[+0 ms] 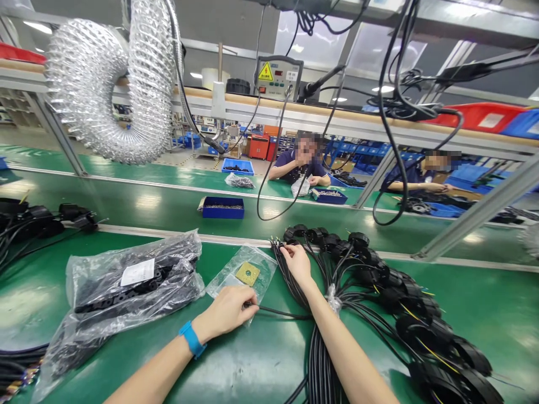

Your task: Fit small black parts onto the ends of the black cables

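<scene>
My left hand (pixel 231 308), with a blue band on its wrist, is closed round the end of a black cable (pixel 282 313) in front of a clear plastic bag (pixel 266 266). A yellow square piece (pixel 247 274) lies in that bag. My right hand (pixel 296 262) is closed at the tips of several black cables (pixel 290 278) at the bench's back edge; what its fingertips pinch is too small to make out. A big cable bundle (pixel 322 359), tied with clear plastic (pixel 333 299), runs beneath my right forearm. Round black parts (pixel 391 283) fan out on its right.
A large plastic bag of black parts (pixel 138 286) lies left on the green bench (pixel 236 373). More cables (pixel 19 365) are at the left edge. Beyond stand a blue box (pixel 223 208) and a silver duct (pixel 147 84). Two people sit across. A black wire loop hangs ahead.
</scene>
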The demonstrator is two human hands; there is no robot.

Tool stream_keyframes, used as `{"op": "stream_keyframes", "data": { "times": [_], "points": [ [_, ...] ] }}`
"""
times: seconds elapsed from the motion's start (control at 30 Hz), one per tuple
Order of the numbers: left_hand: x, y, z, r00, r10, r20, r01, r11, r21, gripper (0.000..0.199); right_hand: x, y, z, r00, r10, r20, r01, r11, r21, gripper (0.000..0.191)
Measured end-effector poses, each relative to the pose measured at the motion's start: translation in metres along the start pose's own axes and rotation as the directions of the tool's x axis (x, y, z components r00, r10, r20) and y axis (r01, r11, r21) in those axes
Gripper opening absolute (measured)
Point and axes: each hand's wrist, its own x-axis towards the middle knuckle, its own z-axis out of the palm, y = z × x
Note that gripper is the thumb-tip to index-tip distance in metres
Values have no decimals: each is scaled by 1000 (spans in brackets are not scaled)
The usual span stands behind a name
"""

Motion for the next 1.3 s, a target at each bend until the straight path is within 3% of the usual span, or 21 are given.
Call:
{"op": "stream_keyframes", "data": {
  "times": [0.13,0.2,0.27,0.33,0.4,0.53,0.63,0.77,1.0,1.07,1.17,1.23,1.3],
  "points": [
    [5,-8,-3,986,-110,-123,109,994,-11,19,-22,-28,-20,990,-137,21,138,990,-36,43],
    [7,-11,-3,976,-135,-171,133,991,-23,17,-42,-49,-29,964,-236,124,224,969,107,39],
    [9,-14,-1,970,-128,-206,119,991,-54,14,-63,-67,-32,901,-299,314,217,938,270,33],
    [10,-17,1,967,-122,-224,107,991,-79,14,-78,-78,-29,810,-309,498,133,924,358,25],
    [11,-21,0,960,-138,-245,125,990,-70,15,-84,-81,-20,773,-280,569,70,929,363,24],
    [11,-31,-24,893,-192,-406,221,975,25,17,-78,-75,1,893,-198,405,77,952,297,25],
    [9,-38,-53,806,-247,-538,321,946,47,20,-77,-69,10,927,-189,324,101,957,270,24],
    [5,-44,-76,722,-263,-639,384,922,54,21,-83,-67,11,918,-258,301,194,955,225,19],
    [-8,-50,-95,612,-343,-712,439,897,-55,25,-85,-65,8,842,-322,433,348,937,21,18],
    [-19,-54,-107,614,-360,-702,505,863,-1,26,-84,-61,10,859,-312,405,321,946,49,19],
    [-42,-66,-126,700,-430,-570,655,705,272,28,-82,-55,13,916,-251,314,191,959,211,20],
    [-58,-75,-135,742,-507,-439,669,600,439,25,-80,-52,15,939,-203,278,107,940,324,22],
    [-69,-84,-136,755,-554,-350,649,560,515,19,-79,-53,15,944,-181,275,69,926,372,26]
  ]
}}
